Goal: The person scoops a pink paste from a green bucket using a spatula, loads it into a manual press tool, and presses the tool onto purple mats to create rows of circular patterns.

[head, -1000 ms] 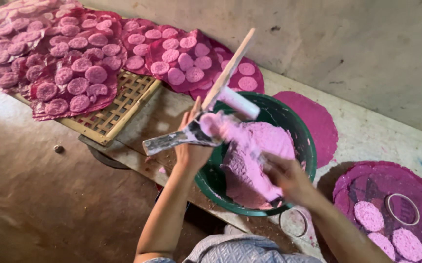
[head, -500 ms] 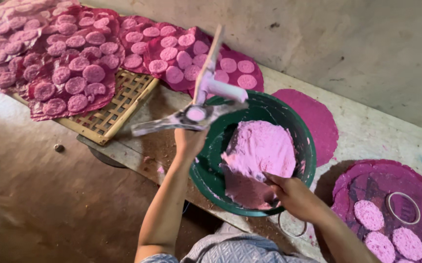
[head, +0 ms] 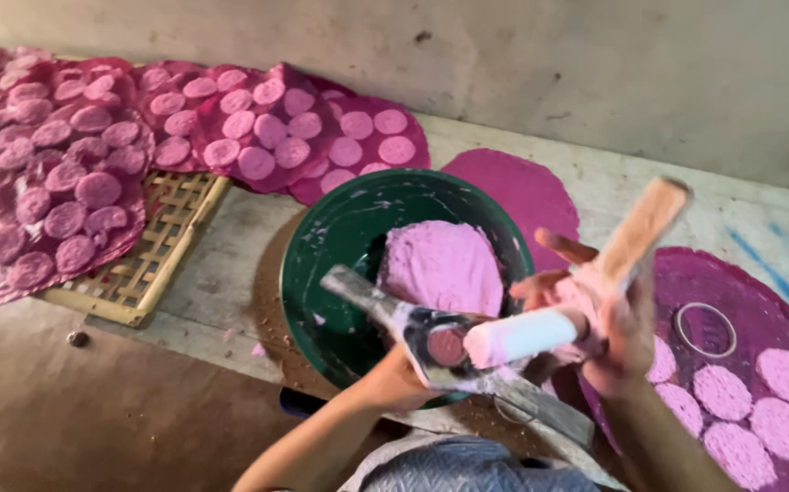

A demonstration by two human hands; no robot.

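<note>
Pink dough mound (head: 442, 266) sat in green round basin (head: 340, 237), frame centre, much unused. Left hand (head: 392, 381) clenched on metal press plate (head: 431, 342); right hand (head: 608, 314) grasping wooden-handled roller (head: 585, 301). Pressed pink discs (head: 76, 173) covered purple sheets, upper left; lower-right purple sheet (head: 731, 364) partly filled.

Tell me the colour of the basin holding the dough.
The basin is dark green with whitish smears inside; the dough in it is pink. Head view.

left hand (head: 394, 383) half hidden under metal press (head: 453, 351), wooden lever (head: 645, 228) blurred
</note>
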